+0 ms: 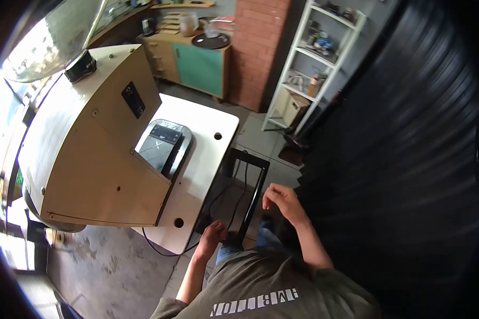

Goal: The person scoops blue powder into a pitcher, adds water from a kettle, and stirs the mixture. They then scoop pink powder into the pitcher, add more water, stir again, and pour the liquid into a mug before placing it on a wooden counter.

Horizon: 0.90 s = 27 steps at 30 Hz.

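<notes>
My left hand (213, 234) is low in front of my body, beside the corner of the white tabletop (202, 119), with its fingers curled in and nothing visible in them. My right hand (283, 202) hangs to the right of a black metal frame (254, 196), loosely closed, and no object shows in it. Neither hand appears to touch anything. On the tabletop stands a large beige machine (98, 165) with a small black switch panel (133, 100). A black digital scale (159, 147) lies on a rounded tray beside the machine.
A clear hopper (58, 37) tops the machine. Behind are a wooden cabinet with a green door (199, 69), a brick column (258, 48) and a white shelf rack (324, 58). Dark ribbed material (399, 159) fills the right side. Black cables (234, 199) hang near the frame.
</notes>
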{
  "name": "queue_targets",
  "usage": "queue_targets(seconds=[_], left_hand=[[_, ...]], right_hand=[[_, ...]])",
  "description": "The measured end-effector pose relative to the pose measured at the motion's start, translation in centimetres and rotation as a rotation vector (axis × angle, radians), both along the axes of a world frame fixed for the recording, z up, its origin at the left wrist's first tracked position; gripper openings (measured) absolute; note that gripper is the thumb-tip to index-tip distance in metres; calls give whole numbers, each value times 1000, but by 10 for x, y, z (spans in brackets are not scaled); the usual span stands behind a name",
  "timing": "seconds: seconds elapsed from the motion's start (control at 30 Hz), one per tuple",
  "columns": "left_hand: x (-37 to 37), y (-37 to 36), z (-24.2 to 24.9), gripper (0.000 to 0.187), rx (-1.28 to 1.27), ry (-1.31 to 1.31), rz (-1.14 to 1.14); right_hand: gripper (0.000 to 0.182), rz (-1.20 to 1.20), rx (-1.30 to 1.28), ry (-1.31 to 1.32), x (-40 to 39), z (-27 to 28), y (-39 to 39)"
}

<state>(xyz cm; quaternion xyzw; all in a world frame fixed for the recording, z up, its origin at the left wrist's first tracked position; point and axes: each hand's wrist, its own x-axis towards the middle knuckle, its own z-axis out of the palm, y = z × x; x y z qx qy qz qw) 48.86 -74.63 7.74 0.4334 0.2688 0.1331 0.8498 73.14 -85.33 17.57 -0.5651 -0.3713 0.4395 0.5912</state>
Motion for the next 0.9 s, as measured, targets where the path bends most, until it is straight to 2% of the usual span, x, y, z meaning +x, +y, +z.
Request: queue_targets(seconds=[0.03,0.1,0.13,0.17,0.27,0.33,0.4,0.57,0.7,0.9], left_hand=[[0,-2,-6,21,146,125,26],[-1,-5,-11,26,71,77,130],[7,-7,-7,36,11,7,188],[19,-10,1,27,-21,-3,252],[63,-12,-5,19,-74,-17,399],[102,-14,3,14,-13,91,442],[136,-16,15,13,-163,-110,561],[202,-8,26,11,-95,25,434],[217,2,46,17,-117,2,542],[214,33,31,14,-79,-50,580]], right_hand=[[25,24,10,-6,15,1,13],[25,85,35,-33,46,0,39],[25,117,28,-19,60,0,51],[24,142,41,-7,76,4,63],[22,206,70,51,126,-1,81],[22,274,75,58,162,-3,89],[21,293,77,86,195,-6,91],[9,335,66,164,252,-8,92],[8,363,51,196,267,-21,103],[8,386,-21,158,273,-20,132]])
